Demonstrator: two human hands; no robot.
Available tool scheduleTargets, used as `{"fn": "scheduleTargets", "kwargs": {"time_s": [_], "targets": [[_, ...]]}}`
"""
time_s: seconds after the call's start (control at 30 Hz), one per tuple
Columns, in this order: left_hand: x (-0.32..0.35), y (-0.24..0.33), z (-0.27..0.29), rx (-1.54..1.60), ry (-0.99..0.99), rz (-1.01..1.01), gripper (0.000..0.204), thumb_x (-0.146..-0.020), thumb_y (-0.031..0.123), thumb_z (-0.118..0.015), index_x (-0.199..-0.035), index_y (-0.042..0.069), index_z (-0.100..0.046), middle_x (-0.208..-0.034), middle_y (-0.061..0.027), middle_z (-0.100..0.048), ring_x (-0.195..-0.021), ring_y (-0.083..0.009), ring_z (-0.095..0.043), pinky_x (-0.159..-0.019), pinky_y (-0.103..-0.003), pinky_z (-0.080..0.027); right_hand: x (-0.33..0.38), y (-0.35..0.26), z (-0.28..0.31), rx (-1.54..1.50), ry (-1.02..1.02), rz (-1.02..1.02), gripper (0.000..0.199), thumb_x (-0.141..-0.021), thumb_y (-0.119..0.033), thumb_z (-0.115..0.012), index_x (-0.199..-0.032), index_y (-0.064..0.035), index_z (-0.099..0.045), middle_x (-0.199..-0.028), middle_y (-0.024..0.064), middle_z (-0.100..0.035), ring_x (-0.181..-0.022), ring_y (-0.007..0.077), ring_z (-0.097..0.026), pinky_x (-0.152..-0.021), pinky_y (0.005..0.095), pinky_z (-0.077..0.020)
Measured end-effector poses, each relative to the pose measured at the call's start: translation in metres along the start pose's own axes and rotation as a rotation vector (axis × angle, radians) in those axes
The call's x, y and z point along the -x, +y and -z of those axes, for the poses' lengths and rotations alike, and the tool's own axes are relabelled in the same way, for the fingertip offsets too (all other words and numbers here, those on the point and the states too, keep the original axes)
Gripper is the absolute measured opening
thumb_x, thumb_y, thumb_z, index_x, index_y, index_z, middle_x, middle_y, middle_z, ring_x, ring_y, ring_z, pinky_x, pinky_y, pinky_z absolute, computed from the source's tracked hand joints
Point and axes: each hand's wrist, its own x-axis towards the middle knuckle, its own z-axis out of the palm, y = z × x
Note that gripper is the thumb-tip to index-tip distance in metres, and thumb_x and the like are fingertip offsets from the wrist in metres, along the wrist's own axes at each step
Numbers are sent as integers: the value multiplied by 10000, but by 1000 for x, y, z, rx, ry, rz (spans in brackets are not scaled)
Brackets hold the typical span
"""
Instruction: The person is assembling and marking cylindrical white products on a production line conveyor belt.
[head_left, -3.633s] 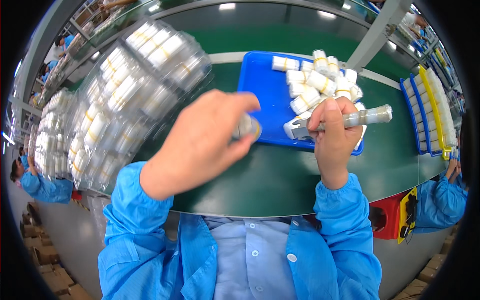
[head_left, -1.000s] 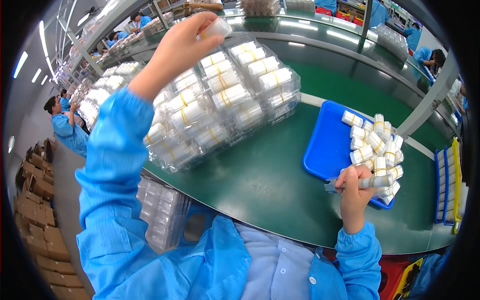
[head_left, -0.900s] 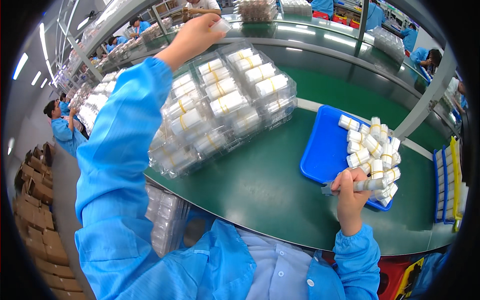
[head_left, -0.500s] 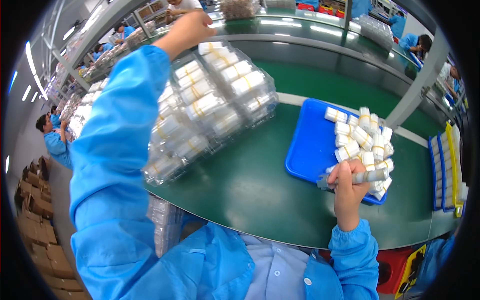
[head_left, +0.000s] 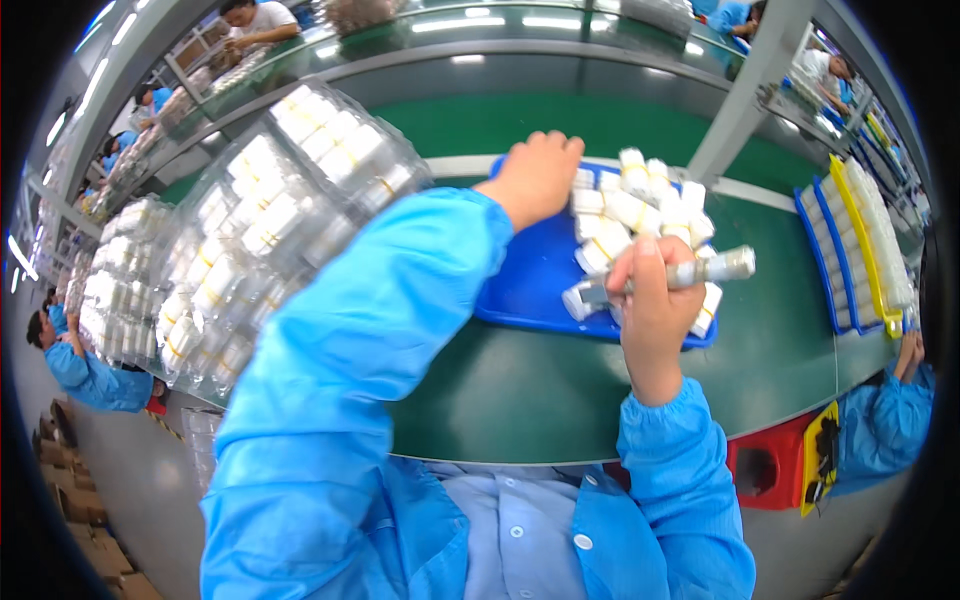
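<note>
My right hand point(head_left: 655, 290) is closed round a grey tape-wrapped handle point(head_left: 728, 265), held crosswise above the near side of the blue tray point(head_left: 520, 290). A flat grey end point(head_left: 594, 292) of this tool sticks out on the left of my fist. In the right half of the tray lies a heap of white rolls point(head_left: 628, 210), with yellow bands on several. My left hand point(head_left: 538, 178) reaches over the tray's far left corner, beside the heap. Its fingers curl downward and their tips are hidden, so I cannot tell whether it grips a roll.
Clear plastic trays point(head_left: 270, 220) filled with banded white rolls stand at the left of the green table point(head_left: 480, 400). Blue and yellow racks point(head_left: 850, 250) of white pieces stand at the right. A grey metal post point(head_left: 745, 90) rises behind the tray. Co-workers sit around.
My left hand has come from above the clear trays on the left to the blue tray. My right hand still holds the tool. The view has turned rightward.
</note>
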Motion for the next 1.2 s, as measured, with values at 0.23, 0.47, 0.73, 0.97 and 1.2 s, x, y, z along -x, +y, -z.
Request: {"fn": "scheduleTargets", "kwargs": {"time_s": [0.23,0.47,0.73,0.97,1.2], "targets": [[22,-11,-24,161,50,33,286,-820,100,-605,-1094,26,-577,-1002,-194,-572,-935,-381,-602,-810,-466,-500,6,1,-8,41,-3,63,256,-990,-165,-501,-759,-69,-446,-599,49,-535,-478,65,-409,-428,213,-307],[72,2,58,441,232,113,404,-757,131,-688,-1125,22,-561,-1091,-160,-592,-962,-305,-610,-856,-383,-495,9,-4,0,30,-20,6,226,-981,-137,-532,-774,-47,-509,-645,44,-587,-549,66,-490,-503,219,-407],[180,59,89,860,-13,170,485,-745,56,-713,-1185,44,-508,-1059,-107,-625,-955,-274,-578,-804,-358,-498,20,-5,-12,-51,-158,9,225,-971,-128,-549,-765,-45,-511,-646,46,-589,-548,77,-507,-493,232,-419],[202,61,56,1002,-31,216,606,-739,58,-725,-1270,41,-434,-1128,-122,-618,-1031,-280,-564,-831,-354,-494,35,7,-28,-5,-277,-57,207,-941,-86,-597,-749,-52,-528,-649,24,-586,-568,56,-530,-499,224,-436],[201,61,55,1025,-11,198,630,-733,58,-713,-1289,33,-418,-1100,-107,-636,-1046,-291,-544,-859,-373,-480,39,21,-33,119,-316,-35,231,-927,-91,-619,-716,-48,-534,-623,-4,-544,-544,42,-486,-473,224,-382]]}}
